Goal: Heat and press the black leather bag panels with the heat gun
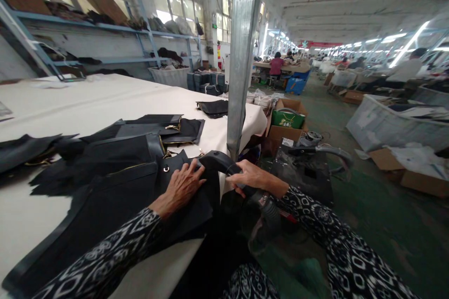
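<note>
My left hand (182,187) lies with its fingers spread on a black fabric piece (189,219) at the table's right edge. Just beside its knuckles, a small round metal fitting (166,167) shows on the black material. My right hand (254,178) is wrapped round a curved black hose nozzle (219,162), whose tip points left and reaches the fabric close to my left fingertips. A ribbed grey hose (269,212) hangs below my right hand. Left of my left hand lie more black pieces (115,156), overlapping, some with gold-coloured zips (172,127).
A metal post (243,46) rises at the edge of the white-covered table (98,96). To the right stand a black machine (305,168), a cardboard box (280,131) with a green bag, and a large bin (396,124). Blue shelving (105,28) lines the left wall; people sit farther back.
</note>
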Available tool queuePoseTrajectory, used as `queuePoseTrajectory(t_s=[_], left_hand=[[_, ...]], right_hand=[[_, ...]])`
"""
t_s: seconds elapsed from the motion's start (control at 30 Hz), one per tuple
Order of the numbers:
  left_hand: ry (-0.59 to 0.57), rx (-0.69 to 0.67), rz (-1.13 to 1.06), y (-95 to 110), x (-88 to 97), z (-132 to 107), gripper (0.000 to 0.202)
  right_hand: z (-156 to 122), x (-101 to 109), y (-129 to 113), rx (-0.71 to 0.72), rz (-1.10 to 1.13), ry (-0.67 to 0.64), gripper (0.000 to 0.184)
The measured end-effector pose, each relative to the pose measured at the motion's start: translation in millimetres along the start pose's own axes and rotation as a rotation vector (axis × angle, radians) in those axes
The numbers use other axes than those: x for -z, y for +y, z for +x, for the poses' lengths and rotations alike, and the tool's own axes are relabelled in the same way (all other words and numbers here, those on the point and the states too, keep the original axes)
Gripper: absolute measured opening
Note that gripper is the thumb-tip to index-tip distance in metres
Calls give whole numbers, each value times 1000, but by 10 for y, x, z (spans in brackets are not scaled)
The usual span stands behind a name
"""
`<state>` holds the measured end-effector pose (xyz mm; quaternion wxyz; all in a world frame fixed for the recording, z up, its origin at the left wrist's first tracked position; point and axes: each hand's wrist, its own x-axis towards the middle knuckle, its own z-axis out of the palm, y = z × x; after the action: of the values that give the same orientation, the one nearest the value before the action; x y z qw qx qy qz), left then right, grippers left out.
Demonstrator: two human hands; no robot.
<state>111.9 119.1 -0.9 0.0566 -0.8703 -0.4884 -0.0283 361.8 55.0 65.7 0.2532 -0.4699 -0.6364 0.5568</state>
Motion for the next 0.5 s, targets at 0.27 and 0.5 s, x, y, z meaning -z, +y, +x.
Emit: queuePoseTrajectory(t_s=[0.27,0.5], left_hand=[[-23,150,-111,-29,111,231,43],[36,489,-422,-102,102,100,48]], right_hand=[[-63,92,125,-33,64,46,18],[-20,16,158,-18,101,12,21]])
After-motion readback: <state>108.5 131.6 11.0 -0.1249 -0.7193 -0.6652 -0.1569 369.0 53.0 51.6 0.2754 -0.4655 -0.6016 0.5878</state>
